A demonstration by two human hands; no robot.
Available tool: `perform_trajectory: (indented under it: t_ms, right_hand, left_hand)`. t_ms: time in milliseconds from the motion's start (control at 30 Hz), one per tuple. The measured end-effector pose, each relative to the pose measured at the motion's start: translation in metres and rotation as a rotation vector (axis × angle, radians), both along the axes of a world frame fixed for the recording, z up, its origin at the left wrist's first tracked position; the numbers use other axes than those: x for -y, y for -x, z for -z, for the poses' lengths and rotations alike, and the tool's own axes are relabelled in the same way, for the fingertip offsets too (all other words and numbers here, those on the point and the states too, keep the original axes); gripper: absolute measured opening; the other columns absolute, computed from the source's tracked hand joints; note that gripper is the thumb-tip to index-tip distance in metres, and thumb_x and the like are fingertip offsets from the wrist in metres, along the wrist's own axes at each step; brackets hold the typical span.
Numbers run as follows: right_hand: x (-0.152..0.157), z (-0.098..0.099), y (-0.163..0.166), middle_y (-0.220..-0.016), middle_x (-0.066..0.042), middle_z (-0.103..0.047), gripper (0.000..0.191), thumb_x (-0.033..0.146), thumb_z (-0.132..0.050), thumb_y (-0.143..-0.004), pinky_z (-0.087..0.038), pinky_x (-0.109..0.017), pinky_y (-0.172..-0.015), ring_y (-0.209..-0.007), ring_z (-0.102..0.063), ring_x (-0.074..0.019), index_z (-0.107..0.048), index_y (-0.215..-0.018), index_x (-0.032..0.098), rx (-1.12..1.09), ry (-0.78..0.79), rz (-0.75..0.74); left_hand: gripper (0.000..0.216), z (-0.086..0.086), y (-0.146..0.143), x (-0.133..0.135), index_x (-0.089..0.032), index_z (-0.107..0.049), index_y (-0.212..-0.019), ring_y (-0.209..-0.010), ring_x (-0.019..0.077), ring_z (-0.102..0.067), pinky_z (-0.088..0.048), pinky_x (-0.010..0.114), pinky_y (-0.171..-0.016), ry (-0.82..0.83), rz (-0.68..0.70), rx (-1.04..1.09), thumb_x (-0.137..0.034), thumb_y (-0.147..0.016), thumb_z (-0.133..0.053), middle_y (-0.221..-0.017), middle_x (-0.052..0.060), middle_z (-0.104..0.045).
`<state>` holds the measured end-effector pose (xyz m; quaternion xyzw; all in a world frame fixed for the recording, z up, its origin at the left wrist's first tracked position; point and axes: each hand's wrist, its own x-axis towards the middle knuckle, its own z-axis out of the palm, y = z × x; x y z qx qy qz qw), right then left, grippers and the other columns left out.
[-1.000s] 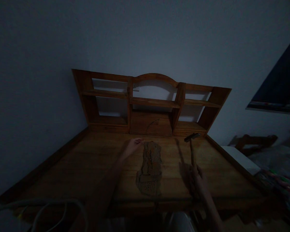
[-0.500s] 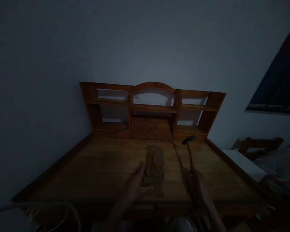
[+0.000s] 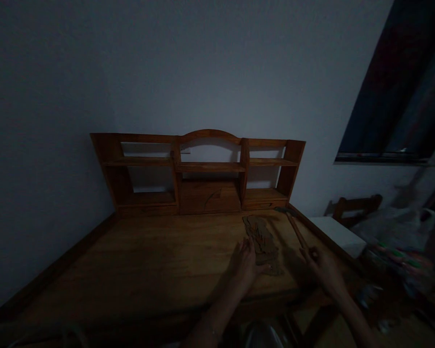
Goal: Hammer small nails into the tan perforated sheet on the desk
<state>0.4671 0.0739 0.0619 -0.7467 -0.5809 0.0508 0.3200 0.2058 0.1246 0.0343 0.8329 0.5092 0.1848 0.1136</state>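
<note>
The room is dim. A flat, rough, carved brown wooden piece (image 3: 263, 239) lies on the wooden desk (image 3: 148, 256). My left hand (image 3: 244, 263) rests on the near left edge of that piece, fingers spread. My right hand (image 3: 321, 263) grips the handle of a hammer (image 3: 293, 224). The hammer's head lies low at the desk's back right corner, just right of the piece.
A wooden hutch with shelves (image 3: 203, 169) stands at the back of the desk against a pale wall. A white box (image 3: 339, 234), a wooden chair (image 3: 355, 205) and a plastic bag (image 3: 398, 232) sit to the right. A dark window (image 3: 398, 96) is at the upper right.
My left hand came back from the far end of the piece to its near edge. The piece and both hands shifted right and the hammer dropped lower as my head turned left.
</note>
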Motion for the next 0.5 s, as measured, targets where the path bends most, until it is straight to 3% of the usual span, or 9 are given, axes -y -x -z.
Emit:
perform_trajectory:
  t_ms: [233,400,500]
  right_hand:
    - [-0.021,0.003,-0.010,-0.081,-0.016,-0.071,0.040,0.047,-0.038,-0.092,-0.042,-0.029,-0.063,-0.082,-0.069,-0.0275,-0.061,-0.089,0.015,0.283,0.154,0.042]
    - [-0.038,0.012,-0.009,-0.087,-0.017,-0.071,0.036,0.040,-0.037,-0.094,-0.041,-0.030,-0.064,-0.084,-0.069,-0.0272,-0.059,-0.089,0.013,0.338,0.194,0.012]
    - [-0.045,0.019,-0.008,-0.089,-0.017,-0.071,0.032,0.037,-0.038,-0.094,-0.041,-0.030,-0.066,-0.085,-0.069,-0.0270,-0.058,-0.090,0.013,0.358,0.212,0.002]
  left_hand:
    - [0.092,-0.003,-0.045,-0.006,-0.009,-0.020,-0.148,-0.138,0.0327,-0.031,-0.021,0.049,-0.114,-0.221,-0.078,-0.001,-0.070,-0.082,-0.038,-0.148,0.020,-0.036]
    - [0.071,-0.022,-0.038,0.014,-0.013,-0.029,-0.146,-0.133,0.0321,-0.037,-0.029,0.050,-0.111,-0.337,-0.101,0.148,-0.056,-0.090,-0.036,-0.144,0.017,-0.041]
    - [0.055,-0.030,-0.021,0.042,-0.019,-0.035,-0.144,-0.126,0.0281,-0.045,-0.040,0.044,-0.106,-0.317,0.008,0.250,-0.041,-0.093,-0.039,-0.139,0.013,-0.048]
